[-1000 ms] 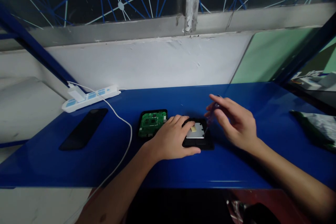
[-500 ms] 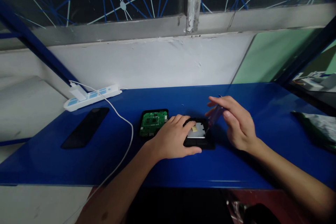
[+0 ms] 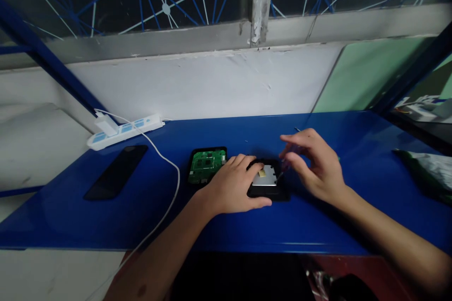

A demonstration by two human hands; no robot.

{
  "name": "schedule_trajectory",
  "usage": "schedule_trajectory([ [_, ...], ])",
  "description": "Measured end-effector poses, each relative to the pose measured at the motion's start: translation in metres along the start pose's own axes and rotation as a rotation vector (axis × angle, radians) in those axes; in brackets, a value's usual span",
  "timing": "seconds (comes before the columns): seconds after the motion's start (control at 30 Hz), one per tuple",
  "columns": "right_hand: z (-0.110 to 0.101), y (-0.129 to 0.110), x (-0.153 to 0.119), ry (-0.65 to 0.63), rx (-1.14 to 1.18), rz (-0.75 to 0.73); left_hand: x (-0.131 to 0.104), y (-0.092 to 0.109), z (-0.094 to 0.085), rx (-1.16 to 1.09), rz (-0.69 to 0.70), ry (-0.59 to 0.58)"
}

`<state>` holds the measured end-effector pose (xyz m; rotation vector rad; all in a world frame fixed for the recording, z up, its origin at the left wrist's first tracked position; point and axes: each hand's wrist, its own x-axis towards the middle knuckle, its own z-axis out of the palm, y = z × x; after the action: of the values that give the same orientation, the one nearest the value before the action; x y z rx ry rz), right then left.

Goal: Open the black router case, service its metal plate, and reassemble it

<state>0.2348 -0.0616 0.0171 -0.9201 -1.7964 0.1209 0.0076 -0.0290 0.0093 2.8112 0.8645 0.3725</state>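
Observation:
A black housing with a silver metal plate lies on the blue table. Over its left side rests my left hand, fingers spread, the fingertips near a small tan patch on the plate. My right hand is closed around a purplish see-through screwdriver. The thin metal tip reaches the plate's lower right corner; the handle is partly hidden by the fingers. Left of the housing, a green circuit board sits in a black case, its lower right part covered by my left hand.
A black phone lies at the left, below a white power strip. From its plug, a white cable curves across the table to the front edge. A green and silver bag lies at the far right. The wall stands behind.
The fingers of my right hand have shifted and curled around the screwdriver, which leans more. My left hand stays on the housing.

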Motion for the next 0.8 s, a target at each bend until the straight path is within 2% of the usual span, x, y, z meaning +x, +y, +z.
schedule_trajectory([
  [0.2, -0.0004, -0.0018, -0.0002, -0.013, 0.021, 0.016, -0.0009, -0.0006, 0.0012, 0.012, -0.005, -0.005],
  [0.4, 0.0013, 0.0018, -0.0006, 0.029, -0.008, 0.029, -0.0004, -0.0004, 0.0014, 0.005, -0.003, -0.001],
  [0.57, -0.0006, -0.0009, 0.0020, 0.004, -0.050, -0.046, 0.0007, 0.0007, -0.0003, 0.007, -0.003, -0.010],
  [0.8, -0.0019, -0.0040, 0.0015, -0.033, -0.024, -0.018, -0.0005, -0.0007, 0.0002, 0.006, 0.005, 0.002],
])
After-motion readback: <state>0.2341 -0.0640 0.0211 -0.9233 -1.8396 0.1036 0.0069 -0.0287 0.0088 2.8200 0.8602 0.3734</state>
